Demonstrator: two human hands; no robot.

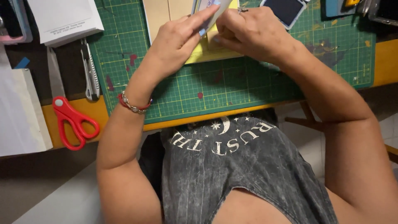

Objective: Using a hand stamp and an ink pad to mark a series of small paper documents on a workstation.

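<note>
Head view only; both hands work at 12 o'clock over a green gridded cutting mat point(232, 89) lying on the orange-edged wooden table point(385, 62). Left hand point(176, 41), red beaded bracelet point(133, 104) at the wrist, has its fingers point(203, 16) straight and pressed together, flat against a small white-and-blue card piece point(211, 12); reads as a support face so the piece doesn't flex. Right hand point(253, 33) is curled, fingertips pinching the same piece's lower edge from the 3 o'clock side; exact contact is hidden by the knuckles. Piece is held tilted up off the mat, just above a yellow sheet point(201, 56) and tan cardboard panels point(159, 16); likely lifted for a closer look, judgement only. At 9 o'clock, off the mat and clear of the work: red-handled scissors point(68, 114), blades toward 12; grey metal utility knife point(90, 72) beside them; white paper pad point(66, 18) at 10 o'clock. Dark blue ink-pad-like square point(284, 10) sits at 1 o'clock, near the right hand. Dried red paint spots mark the mat.
</note>
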